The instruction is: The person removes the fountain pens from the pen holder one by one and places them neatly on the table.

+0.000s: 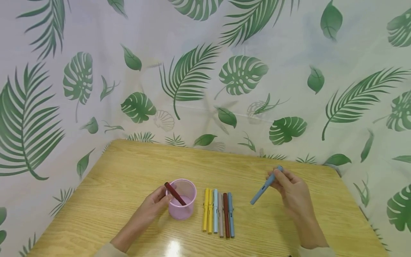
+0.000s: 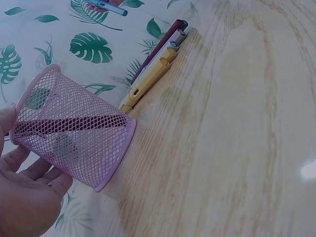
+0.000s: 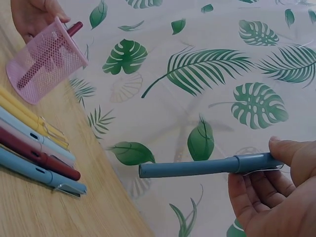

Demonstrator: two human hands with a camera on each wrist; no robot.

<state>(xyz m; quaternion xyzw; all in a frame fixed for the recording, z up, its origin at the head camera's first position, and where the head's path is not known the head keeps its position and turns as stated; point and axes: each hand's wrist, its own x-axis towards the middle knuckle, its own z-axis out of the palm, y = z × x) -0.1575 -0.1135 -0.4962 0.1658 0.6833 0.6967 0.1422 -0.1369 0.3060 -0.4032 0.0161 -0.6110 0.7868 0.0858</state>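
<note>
My left hand [image 1: 153, 206] grips the side of a pink mesh pen cup [image 1: 181, 213], which stands upright on the table. Inside the cup a dark red pen [image 1: 174, 193] leans, its end poking above the rim near my fingers. Off to the right, my right hand [image 1: 294, 192] holds a blue pen [image 3: 192, 169] above the table, pinching it at the capped end with the thumb on top. Between the hands lies a row of pens: two yellow pens [image 1: 210, 214], a light blue pen [image 1: 215, 210], a greyish pen [image 1: 220, 216], another dark red pen [image 1: 226, 216] and another blue pen [image 1: 231, 214].
The wood-grain table [image 1: 141, 164] reaches back to a white curtain [image 1: 199, 32] printed with green leaves, which also hangs at both sides. A bright light reflection lies on the table near its front.
</note>
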